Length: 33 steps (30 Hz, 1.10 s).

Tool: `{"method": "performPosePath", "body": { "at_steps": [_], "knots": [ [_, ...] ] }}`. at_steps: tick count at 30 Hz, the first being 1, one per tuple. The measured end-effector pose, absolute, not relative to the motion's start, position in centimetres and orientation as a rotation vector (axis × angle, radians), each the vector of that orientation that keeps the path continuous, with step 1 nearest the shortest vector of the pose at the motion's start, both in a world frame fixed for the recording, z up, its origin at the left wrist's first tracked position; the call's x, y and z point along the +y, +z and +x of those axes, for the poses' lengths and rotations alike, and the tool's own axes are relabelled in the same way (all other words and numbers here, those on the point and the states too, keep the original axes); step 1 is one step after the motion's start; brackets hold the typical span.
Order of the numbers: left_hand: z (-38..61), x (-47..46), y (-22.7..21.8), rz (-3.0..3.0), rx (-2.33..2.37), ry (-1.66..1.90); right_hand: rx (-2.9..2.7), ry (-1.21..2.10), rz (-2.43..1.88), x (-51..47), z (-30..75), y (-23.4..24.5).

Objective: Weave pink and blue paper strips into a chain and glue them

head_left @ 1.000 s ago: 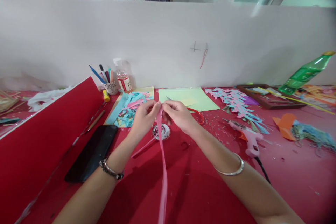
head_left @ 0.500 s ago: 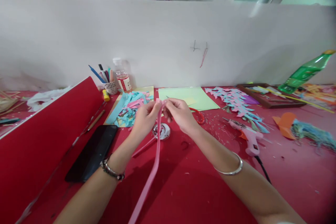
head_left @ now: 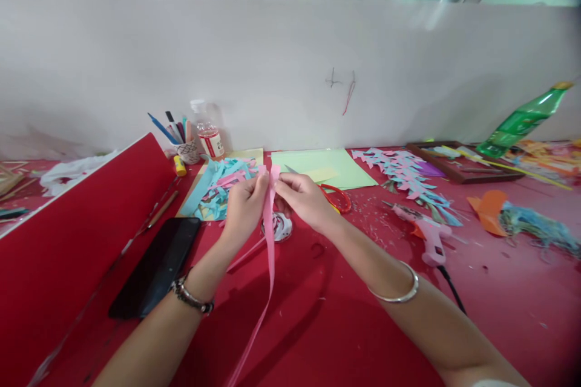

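A long pink paper strip (head_left: 269, 236) hangs down from between my two hands toward the table's near edge. My left hand (head_left: 246, 202) pinches its upper end between thumb and fingers. Close beside it, my right hand (head_left: 302, 199) grips the same strip near the top. Two short pink ends stick up above the fingertips, slightly apart. Below the hands lies a small round white piece with dark marks (head_left: 282, 227), partly covered by fingers and strip. Scissors with red handles (head_left: 338, 199) lie just behind my right hand, their blades partly hidden.
Blue and pink paper scraps (head_left: 220, 187) and a black phone (head_left: 157, 266) lie to the left, by a red board (head_left: 86, 248). Green paper (head_left: 349, 170) is behind. On the right are a pink glue gun (head_left: 424, 233), a pink-blue paper chain (head_left: 403, 178) and a tilted green bottle (head_left: 521, 124).
The strip's top has parted into two visible ends, and my hands have moved slightly apart. The hanging length has turned and looks narrower low down. The view has shifted slightly.
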<state>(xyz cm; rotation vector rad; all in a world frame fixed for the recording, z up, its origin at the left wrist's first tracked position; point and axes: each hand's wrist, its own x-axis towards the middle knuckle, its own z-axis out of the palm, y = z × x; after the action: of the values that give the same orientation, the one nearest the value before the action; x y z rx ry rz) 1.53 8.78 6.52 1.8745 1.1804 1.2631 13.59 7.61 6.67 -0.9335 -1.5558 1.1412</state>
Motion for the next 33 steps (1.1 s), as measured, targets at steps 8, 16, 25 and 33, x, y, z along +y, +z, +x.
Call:
{"method": "performPosePath", "body": {
  "at_steps": [8, 16, 25, 33],
  "knots": [
    [1.5, 8.8, 6.7, 1.777, 1.19, 1.255, -1.406, 1.164, -0.972, 7.8, 13.4, 6.5],
    [1.7, 8.7, 6.4, 1.994, 1.194, 1.237, -1.431, 1.12, -0.988, 7.9, 13.6, 6.6],
    [1.8, 8.7, 6.2, 1.808, 1.252, 1.312, -1.49, 1.104, -0.981, 7.7, 13.5, 6.4],
    [2.0, 8.8, 5.6, 1.922, 1.153, 1.224, -1.49, 1.058, -1.009, 7.8, 13.7, 6.9]
  ]
}}
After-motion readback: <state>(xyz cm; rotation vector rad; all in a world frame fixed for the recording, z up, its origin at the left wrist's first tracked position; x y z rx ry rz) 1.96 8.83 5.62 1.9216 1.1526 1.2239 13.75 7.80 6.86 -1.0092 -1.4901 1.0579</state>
